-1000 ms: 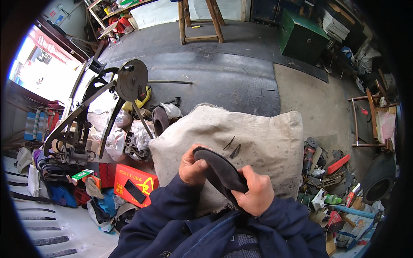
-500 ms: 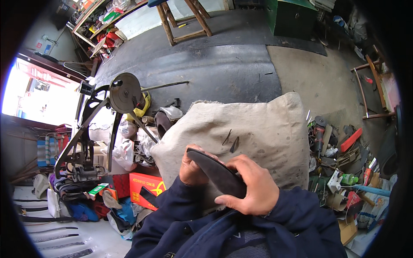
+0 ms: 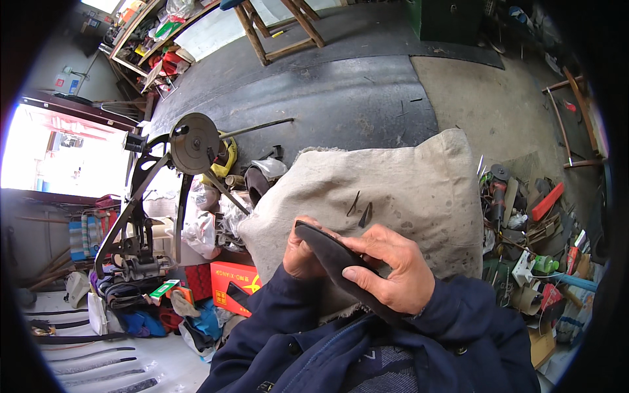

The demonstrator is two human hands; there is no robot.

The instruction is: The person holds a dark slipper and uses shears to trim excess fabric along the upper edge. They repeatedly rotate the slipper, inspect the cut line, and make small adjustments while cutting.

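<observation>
A dark, soft-looking shoe (image 3: pixel 327 255) is held tilted in front of my chest, its narrow end pointing up and left. My left hand (image 3: pixel 300 257) is closed round the far left side of that end, its fingers partly behind the shoe. On the other side my right hand (image 3: pixel 401 275) grips the middle, thumb pressed on the dark side and fingers along the upper edge. Below them a beige cloth (image 3: pixel 419 190) covers my lap. Thin black scraps (image 3: pixel 365 215) lie on the cloth beyond my hands. The lower end of the shoe is hidden by my right hand and sleeve.
A hand-cranked metal machine with a round wheel (image 3: pixel 195 144) stands to the left. Near it are a red box (image 3: pixel 229 274) and piled bags. Tools and an angle grinder (image 3: pixel 498 193) crowd the right. A wooden stool (image 3: pixel 262 39) stands at the back.
My right hand has shifted along the shoe, its thumb now higher up on the dark side. More of the shoe's lower part shows beneath the thumb. The whole view has moved slightly.
</observation>
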